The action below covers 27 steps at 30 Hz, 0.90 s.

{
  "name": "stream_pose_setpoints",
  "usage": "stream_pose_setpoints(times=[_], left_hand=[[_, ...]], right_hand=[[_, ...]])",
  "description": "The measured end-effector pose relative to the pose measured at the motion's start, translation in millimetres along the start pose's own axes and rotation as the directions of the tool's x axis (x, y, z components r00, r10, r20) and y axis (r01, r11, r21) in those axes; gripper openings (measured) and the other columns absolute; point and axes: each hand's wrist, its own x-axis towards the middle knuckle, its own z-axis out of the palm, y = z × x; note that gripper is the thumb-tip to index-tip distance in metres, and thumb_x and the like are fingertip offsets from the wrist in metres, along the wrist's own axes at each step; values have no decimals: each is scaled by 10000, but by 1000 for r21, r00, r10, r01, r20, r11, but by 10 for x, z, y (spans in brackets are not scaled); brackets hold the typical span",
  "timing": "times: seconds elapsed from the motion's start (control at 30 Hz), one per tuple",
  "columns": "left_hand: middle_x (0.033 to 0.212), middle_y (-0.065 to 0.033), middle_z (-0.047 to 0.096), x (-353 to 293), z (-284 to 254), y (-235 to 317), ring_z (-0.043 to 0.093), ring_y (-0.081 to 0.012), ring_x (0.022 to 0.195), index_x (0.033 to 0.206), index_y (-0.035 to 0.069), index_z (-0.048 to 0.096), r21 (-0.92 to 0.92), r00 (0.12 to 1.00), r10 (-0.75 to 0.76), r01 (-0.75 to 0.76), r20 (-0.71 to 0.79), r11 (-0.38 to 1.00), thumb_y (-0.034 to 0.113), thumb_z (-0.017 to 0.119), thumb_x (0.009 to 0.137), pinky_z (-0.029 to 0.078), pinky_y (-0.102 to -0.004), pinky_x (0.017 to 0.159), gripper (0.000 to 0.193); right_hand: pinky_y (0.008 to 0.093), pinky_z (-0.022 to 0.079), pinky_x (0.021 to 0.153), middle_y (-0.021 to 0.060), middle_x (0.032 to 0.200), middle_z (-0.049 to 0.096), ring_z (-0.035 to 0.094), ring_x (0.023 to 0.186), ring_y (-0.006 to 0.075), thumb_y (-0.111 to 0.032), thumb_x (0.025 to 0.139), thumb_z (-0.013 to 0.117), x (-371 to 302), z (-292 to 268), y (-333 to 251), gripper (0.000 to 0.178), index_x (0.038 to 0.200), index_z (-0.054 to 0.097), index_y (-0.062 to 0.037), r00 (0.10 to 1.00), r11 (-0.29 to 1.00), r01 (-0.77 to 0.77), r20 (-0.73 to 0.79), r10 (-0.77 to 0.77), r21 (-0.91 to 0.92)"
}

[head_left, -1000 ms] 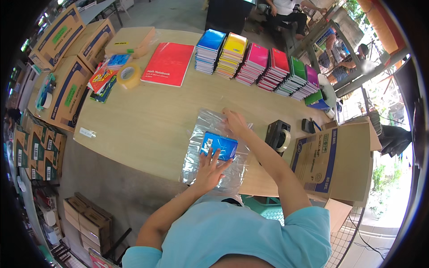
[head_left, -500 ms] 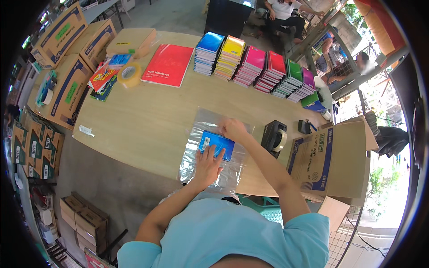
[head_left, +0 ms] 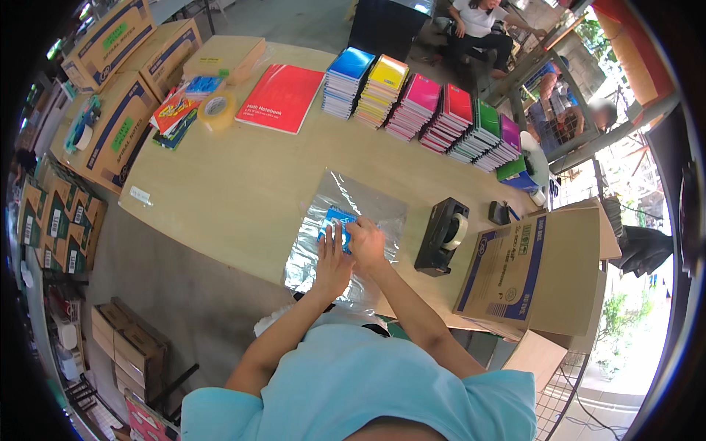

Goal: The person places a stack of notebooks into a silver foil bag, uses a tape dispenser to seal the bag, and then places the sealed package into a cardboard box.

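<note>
The clear sheet (head_left: 384,207) is thin plastic, very shiny and a bit crinkly; the little blue notebook (head_left: 337,215) has a smooth, glossy cover; the table top (head_left: 228,176) looks like smooth wood with a faint shine; the big box (head_left: 496,272) is plain, dull cardboard; the tape holder (head_left: 432,246) looks like hard black plastic; the blue shirt (head_left: 360,375) is dull cloth.

You have two hands (head_left: 366,245), one small blue notebook (head_left: 340,215) and one clear plastic sheet (head_left: 381,209) before you. You also count six notebook stacks (head_left: 444,117), one large red notebook (head_left: 280,95), one black tape dispenser (head_left: 432,247), one yellowish tape roll (head_left: 218,124) and, at your right, one open carton (head_left: 507,275).
</note>
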Motion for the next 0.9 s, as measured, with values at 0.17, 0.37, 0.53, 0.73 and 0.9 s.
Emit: stream_pose_setpoints(times=[0.17, 0.37, 0.53, 0.73, 0.9], left_hand=[[1564, -326, 116, -2, 213, -57, 79, -529, 1448, 1086, 29, 685, 34, 971, 38, -31, -235, 999, 124, 596, 807, 90, -714, 1102, 307], [1563, -324, 115, 111, 205, -20, 79, -524, 1448, 1277, -50, 545, 63, 981, -9, 22, -193, 998, 136, 589, 799, 59, -781, 1043, 515], [1569, -319, 86, 169, 217, -3, 69, -532, 1445, 1449, -46, 346, 50, 985, -22, 31, -172, 998, 143, 580, 810, 45, -787, 1036, 706], [1579, -283, 107, -102, 74, -105, 71, -535, 1445, 1489, 57, 336, -48, 987, -101, 96, -124, 994, 159, 725, 724, 60, -788, 1037, 864], [1497, -79, 419, -294, -406, -285, 294, -330, 1441, 1345, 110, 550, 36, 902, 31, -18, -432, 999, 146, 717, 774, 51, -697, 1113, 596]], right_hand=[[417, 518, 633, 120, 813, 567, 620, 795, 305, -2, 648, 646, 15, -63, -79, 99, 737, 629, -40, 999, 999, 42, 25, -43, 31], [407, 524, 650, 119, 813, 572, 622, 788, 298, -51, 682, 668, 20, 16, 18, 63, 735, 635, -41, 993, 993, 114, 34, -114, -12], [394, 520, 648, 94, 831, 581, 621, 794, 268, -109, 726, 675, -2, 76, 3, 312, 1034, 682, -55, 989, 988, 148, -10, -149, -47], [426, 481, 849, 125, 1004, 578, 575, 1012, 284, -190, 725, 688, -91, -233, -132, 453, 1105, 619, 47, 922, 941, 283, 324, -213, -188], [499, 406, 1019, 179, 1105, 554, 550, 1065, 297, -160, 743, 642, -369, -56, -145, 513, 1169, 574, 118, 952, 883, 287, 213, -220, -371]])
